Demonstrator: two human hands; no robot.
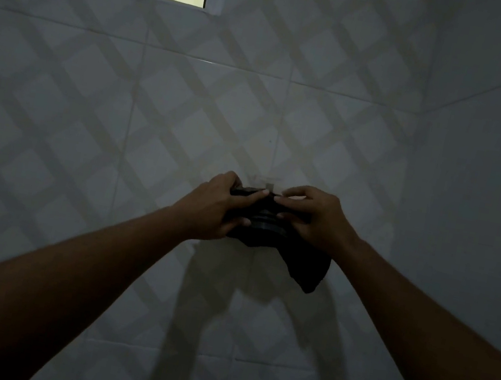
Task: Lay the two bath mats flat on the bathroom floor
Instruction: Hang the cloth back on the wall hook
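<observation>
One dark, crumpled mat [309,271]

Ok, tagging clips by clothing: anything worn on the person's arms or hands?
Nothing shows. The left forearm and right forearm are bare to the frame edge, no sleeves. The left hand and right hand have no gloves; no watch, bracelet or ring is visible, though the light is dim.

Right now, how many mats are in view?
1: a dark bundle, gripped by left hand and right hand at the wall. A second could be bunched inside; too dark to tell.
</observation>
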